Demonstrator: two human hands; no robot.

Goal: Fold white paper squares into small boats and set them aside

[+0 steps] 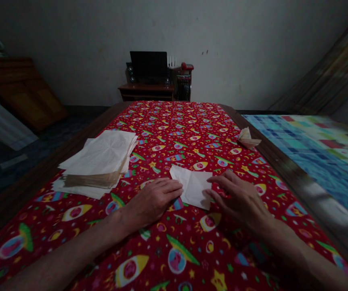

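Observation:
A folded piece of white paper [196, 186] with a crease near its middle lies on the red patterned tablecloth [177, 232] in front of me. Flat on the cloth, my left hand [156, 199] rests with its fingers stretched out and its fingertips at the paper's left edge. My right hand [237, 194] is at the right edge, with thumb and index finger apart and their tips at or just over the paper. Whether those tips touch the paper, I cannot tell. To the left sits a stack of creased white and brownish paper sheets [101, 153].
Near the table's right edge stands a small folded paper bundle [248, 138]. A dark wooden border [286, 169] runs along the table, with a bed with a checked blue cover [307, 149] beyond it. Against the far wall are a monitor [149, 64] and a red telephone [187, 66].

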